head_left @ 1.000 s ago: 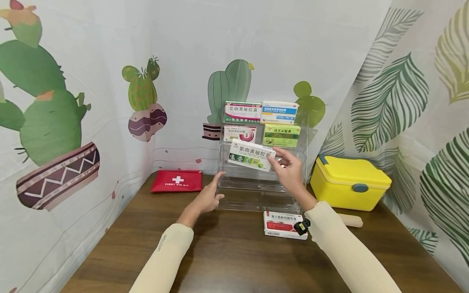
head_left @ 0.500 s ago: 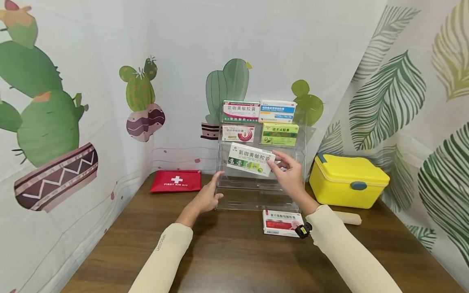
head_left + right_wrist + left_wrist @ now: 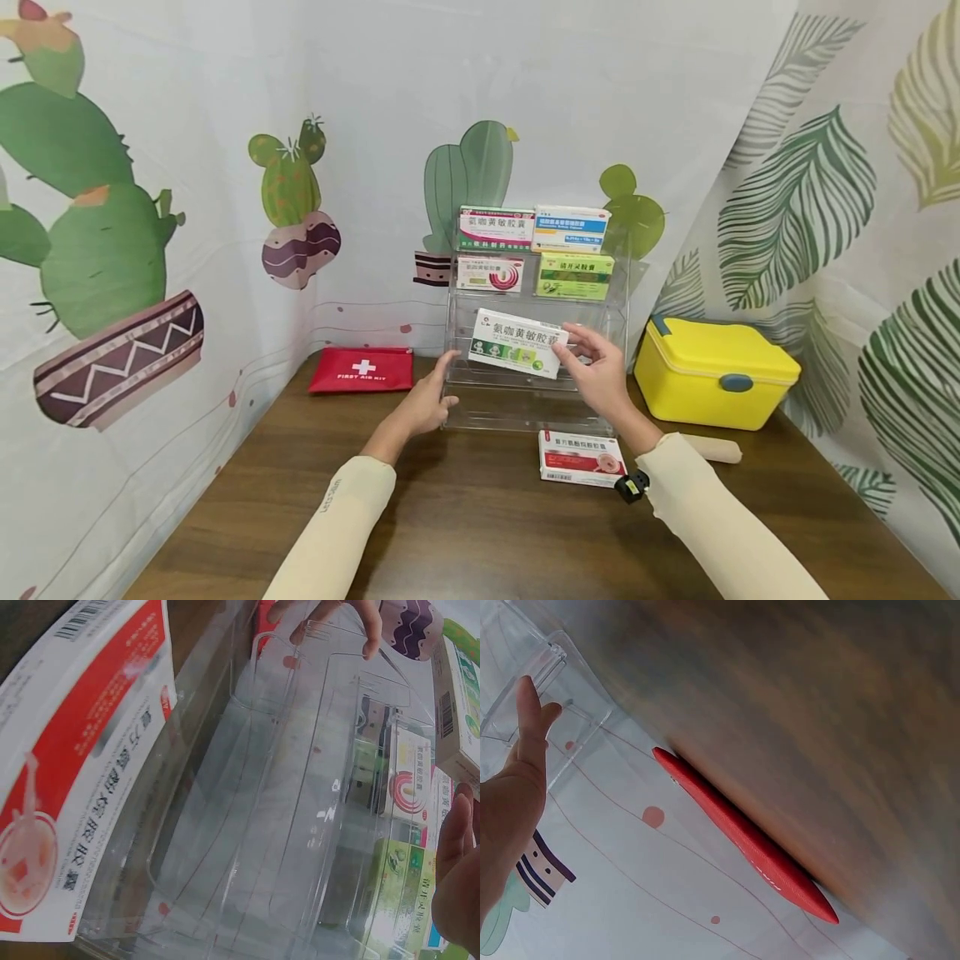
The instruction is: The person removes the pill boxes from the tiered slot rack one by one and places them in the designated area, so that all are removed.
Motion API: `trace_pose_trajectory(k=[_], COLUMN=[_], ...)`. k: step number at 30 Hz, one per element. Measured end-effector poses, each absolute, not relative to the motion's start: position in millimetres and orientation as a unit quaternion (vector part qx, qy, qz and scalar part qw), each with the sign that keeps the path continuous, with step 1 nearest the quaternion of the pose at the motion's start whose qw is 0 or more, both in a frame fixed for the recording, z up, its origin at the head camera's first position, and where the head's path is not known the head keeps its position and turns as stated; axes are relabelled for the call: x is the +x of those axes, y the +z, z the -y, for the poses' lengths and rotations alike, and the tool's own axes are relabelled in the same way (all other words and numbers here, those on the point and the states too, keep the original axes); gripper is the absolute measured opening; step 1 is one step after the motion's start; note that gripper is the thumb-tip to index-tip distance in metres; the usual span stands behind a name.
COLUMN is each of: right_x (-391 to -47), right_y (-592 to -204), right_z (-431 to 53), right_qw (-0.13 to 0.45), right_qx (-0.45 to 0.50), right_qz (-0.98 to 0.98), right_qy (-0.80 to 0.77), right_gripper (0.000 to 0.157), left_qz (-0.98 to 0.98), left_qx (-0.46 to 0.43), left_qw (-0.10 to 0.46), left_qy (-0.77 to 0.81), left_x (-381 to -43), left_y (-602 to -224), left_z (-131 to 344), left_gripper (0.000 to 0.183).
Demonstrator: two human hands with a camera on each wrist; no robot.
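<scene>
My right hand pinches a white and green medicine box by its right end, between thumb and fingers. The box tilts down to the right in front of the middle of a clear tiered display rack. In the right wrist view the box shows at the right edge, with part of the hand below it. My left hand rests against the rack's left side, fingers extended; the left wrist view also shows this hand at the rack. A red and white medicine box lies before the rack.
The rack's upper tiers hold a pink-green box, a blue-white box, a white-pink box and a green box. A red first aid pouch lies left; a yellow case and a beige roll are right.
My right hand has lowered the white and green box from just below the second tier to the middle of the rack. The left hand stays at the rack's side.
</scene>
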State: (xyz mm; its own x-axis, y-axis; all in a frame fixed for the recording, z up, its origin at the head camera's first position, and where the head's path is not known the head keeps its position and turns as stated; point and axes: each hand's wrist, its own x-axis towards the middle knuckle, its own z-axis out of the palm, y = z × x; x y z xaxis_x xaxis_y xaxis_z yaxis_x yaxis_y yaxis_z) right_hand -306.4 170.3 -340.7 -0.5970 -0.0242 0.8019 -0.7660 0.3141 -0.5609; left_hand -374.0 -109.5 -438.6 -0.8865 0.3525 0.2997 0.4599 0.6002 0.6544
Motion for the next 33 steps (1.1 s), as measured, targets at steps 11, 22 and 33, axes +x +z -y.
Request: trace_pose_trajectory(k=[11,22,33], right_x=[-301.8,-297.0,-295.6], right_y=[-352.2,-362.3,-369.4], right_z=[-174.1,-178.5,-182.2], right_qw=[0.334,0.257,0.210], right_qx=[0.261,0.261,0.255], right_qz=[0.744,0.766,0.787], right_qy=[0.516,0.528,0.521], right_gripper=[0.032,0.033,0.031], left_qz=[0.895,0.894,0.892], left_qx=[-0.226,-0.228,-0.220], left_qw=[0.075,0.088,0.081], left_qy=[-0.378,-0.376,-0.387], left_x=[-372.4,-371.6,-370.0], left_y=[-438.8,-441.1,-438.3], left_z=[107.4,107.3,108.0], left_gripper=[0.086,0.085,0.084])
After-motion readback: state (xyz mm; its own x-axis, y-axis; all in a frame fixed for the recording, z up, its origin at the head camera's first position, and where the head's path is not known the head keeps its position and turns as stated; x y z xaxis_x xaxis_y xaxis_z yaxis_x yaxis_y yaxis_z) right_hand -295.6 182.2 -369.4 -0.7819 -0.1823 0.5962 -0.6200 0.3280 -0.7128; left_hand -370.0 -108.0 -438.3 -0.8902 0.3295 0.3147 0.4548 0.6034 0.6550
